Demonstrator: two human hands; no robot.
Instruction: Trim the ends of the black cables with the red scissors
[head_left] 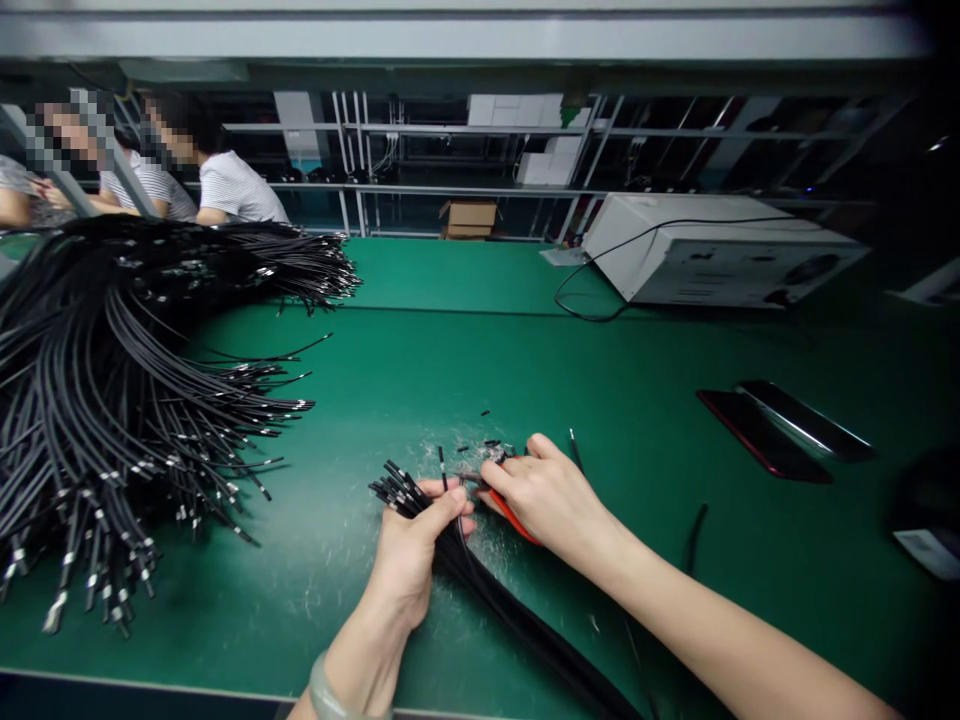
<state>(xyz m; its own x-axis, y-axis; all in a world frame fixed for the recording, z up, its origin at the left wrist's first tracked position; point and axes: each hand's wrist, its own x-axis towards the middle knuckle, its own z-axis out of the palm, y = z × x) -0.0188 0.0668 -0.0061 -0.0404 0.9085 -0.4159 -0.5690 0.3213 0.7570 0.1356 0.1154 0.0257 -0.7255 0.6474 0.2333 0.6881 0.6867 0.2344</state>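
My left hand [409, 555] is closed around a bundle of black cables [517, 605], near its cut ends. One cable stands up from the bundle between the thumb and fingers. My right hand [555, 498] grips red-handled wire cutters [516, 518], partly hidden by the fingers. Their metal jaws point left, close to that raised cable; whether they touch it I cannot tell. Short black offcuts [491, 443] and pale fine strands lie on the green mat [420, 375] around both hands.
A large heap of black cables [90, 380] with silvery ends covers the left side. Two phone-like slabs [765, 435] lie at right, with a pale metal box [697, 250] and its cord behind. People in striped shirts [236, 188] sit at far left. A cardboard box [470, 216] stands beyond the table.
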